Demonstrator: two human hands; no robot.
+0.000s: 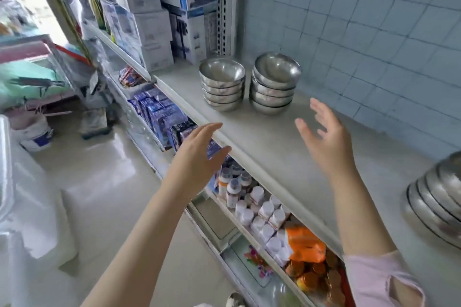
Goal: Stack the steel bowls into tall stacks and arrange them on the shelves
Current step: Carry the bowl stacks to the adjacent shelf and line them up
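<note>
Steel bowls (222,87) seen from the head camera: two short stacks side by side, far along the top shelf (274,152). They look light, rigid and slippery, best cupped from both sides. The left hand (199,157) and right hand (326,142) reach toward them, fingers (321,112) spread, holding nothing.

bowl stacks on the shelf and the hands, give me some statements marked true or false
1. The left stack and the right stack stand apart on the shelf. True.
2. The right hand holds a bowl. False: its fingers are spread and hold nothing.
3. The left hand is empty. True.
4. The right stack's top bowl sits level. False: it is tilted.
5. The shelf below holds white bottles. True.
</note>
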